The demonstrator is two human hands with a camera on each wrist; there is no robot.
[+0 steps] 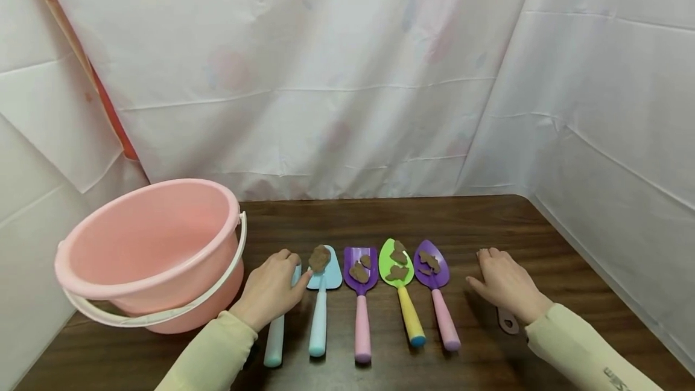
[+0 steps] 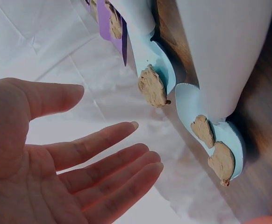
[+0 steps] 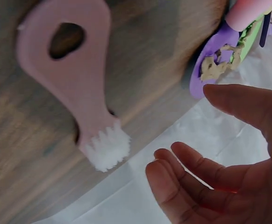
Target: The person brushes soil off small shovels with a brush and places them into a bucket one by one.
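My left hand (image 1: 272, 289) hovers above the leftmost light blue toy shovel (image 1: 275, 343), hiding most of its blade. In the left wrist view its fingers are spread and nothing is between them; two brown clay-like lumps (image 2: 221, 161) lie on that blade. A second light blue shovel (image 1: 318, 324) beside it bears one lump (image 1: 320, 259). On the right, my right hand (image 1: 508, 282) is over a pink brush (image 1: 508, 321), its fingers loosely bent around nothing. The right wrist view shows the brush (image 3: 87, 88) with a holed handle and white bristles.
Further right in the row lie a purple shovel (image 1: 362, 330), a green one with a yellow handle (image 1: 409, 312) and a pointed purple one (image 1: 445, 318), all bearing brown lumps. A pink bucket (image 1: 157, 294) with a white handle stands left on the wooden table (image 1: 380, 216). White sheeting (image 1: 326, 77) surrounds it.
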